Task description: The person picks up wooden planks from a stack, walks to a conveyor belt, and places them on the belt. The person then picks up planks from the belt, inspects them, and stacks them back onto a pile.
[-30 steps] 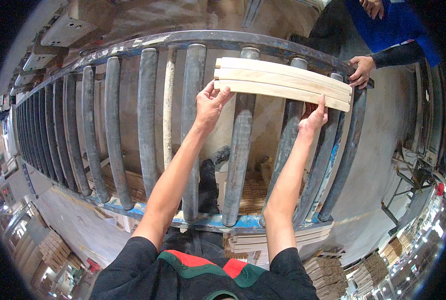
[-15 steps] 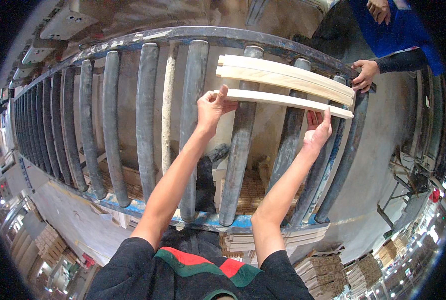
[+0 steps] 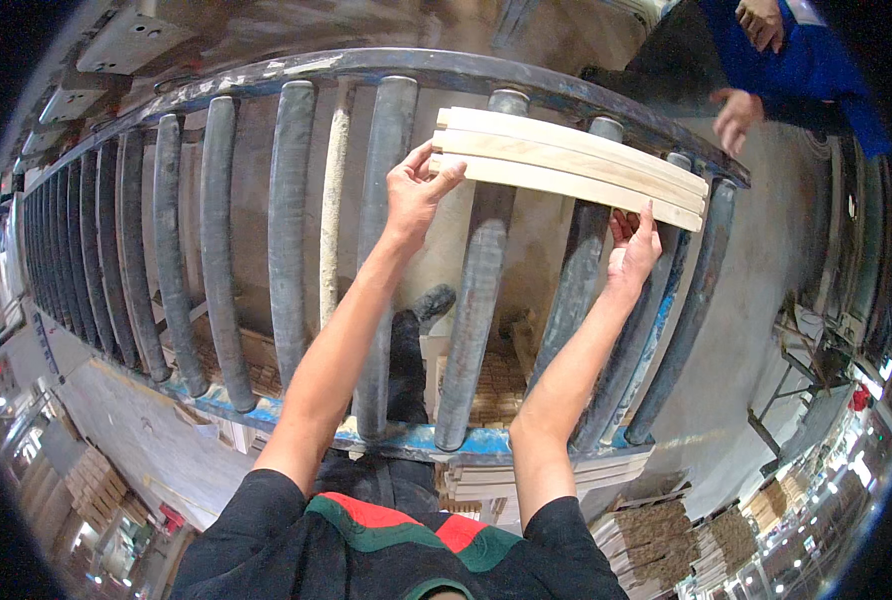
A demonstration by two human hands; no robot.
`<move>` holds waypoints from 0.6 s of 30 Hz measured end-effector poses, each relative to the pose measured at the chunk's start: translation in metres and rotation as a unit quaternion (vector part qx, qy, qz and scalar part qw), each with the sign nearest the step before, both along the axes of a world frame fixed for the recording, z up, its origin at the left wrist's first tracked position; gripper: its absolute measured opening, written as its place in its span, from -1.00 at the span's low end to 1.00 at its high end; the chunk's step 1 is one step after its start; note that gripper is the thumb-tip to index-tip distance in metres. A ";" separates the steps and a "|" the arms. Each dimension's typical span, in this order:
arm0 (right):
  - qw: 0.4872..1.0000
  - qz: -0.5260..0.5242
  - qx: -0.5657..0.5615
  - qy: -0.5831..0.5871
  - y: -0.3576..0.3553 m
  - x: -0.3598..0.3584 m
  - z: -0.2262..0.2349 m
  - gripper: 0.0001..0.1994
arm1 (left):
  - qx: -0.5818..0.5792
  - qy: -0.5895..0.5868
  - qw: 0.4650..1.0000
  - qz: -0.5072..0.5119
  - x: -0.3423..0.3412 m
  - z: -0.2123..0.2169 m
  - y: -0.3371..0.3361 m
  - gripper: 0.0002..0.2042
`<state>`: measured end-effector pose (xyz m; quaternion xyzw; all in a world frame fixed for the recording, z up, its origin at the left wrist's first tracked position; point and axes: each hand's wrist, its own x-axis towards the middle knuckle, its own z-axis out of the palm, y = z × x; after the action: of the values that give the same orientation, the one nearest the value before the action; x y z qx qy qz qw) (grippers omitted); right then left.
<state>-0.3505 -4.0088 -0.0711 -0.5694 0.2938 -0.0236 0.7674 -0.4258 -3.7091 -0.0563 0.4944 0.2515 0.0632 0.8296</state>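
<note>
Pale wooden strips lie side by side across the dark rollers, close together. The nearest wooden strip [image 3: 566, 184] sits against the far wooden strips [image 3: 566, 135]. At its left end my left hand [image 3: 416, 200] is closed on it, thumb on top and fingers at the end. Near its right end my right hand [image 3: 633, 250] grips the near edge, with the thumb up against it and the other fingers curled, partly hidden under the strip.
The roller conveyor [image 3: 296, 230] runs off to the far left, with gaps between its rollers. Beyond its right end, a co-worker's hand [image 3: 738, 118] hangs near a blue garment [image 3: 806, 60]. Stacked wood [image 3: 646, 545] stands at the lower right.
The nearest strip has moved away from me, closing its gap with the others, and now shows its broad face. The co-worker's hand has let go of the conveyor's far right corner.
</note>
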 end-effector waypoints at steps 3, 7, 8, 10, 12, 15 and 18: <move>0.999 0.011 0.023 -0.031 0.003 0.000 0.002 -0.64 | 0.019 -0.005 1.000 0.010 -0.001 -0.002 0.001 -0.44; 0.997 -0.001 0.035 -0.068 0.002 0.000 -0.004 -0.65 | 0.050 -0.015 0.999 0.000 -0.002 -0.009 -0.004 -0.36; 0.998 -0.005 0.032 -0.056 0.007 0.001 0.002 -0.64 | 0.070 -0.008 0.998 -0.002 0.000 -0.008 -0.005 -0.38; 0.998 -0.022 0.020 -0.061 0.014 0.004 0.005 -0.65 | 0.060 -0.034 0.998 0.004 -0.001 -0.008 -0.006 -0.41; 0.995 -0.039 0.013 -0.091 0.017 0.007 0.002 -0.67 | 0.069 -0.022 0.997 -0.005 -0.002 -0.017 -0.001 -0.42; 0.993 -0.049 0.019 -0.103 0.023 0.008 0.003 -0.65 | 0.088 0.000 0.996 -0.015 -0.003 -0.020 0.001 -0.45; 0.992 -0.062 0.002 -0.107 0.024 0.006 0.005 -0.65 | 0.069 -0.003 0.997 -0.026 -0.001 -0.011 0.000 -0.46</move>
<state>-0.3445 -3.9844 -0.0660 -0.5427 0.2444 -0.1317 0.7927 -0.4272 -3.7089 -0.0672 0.5570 0.2308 0.0600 0.7955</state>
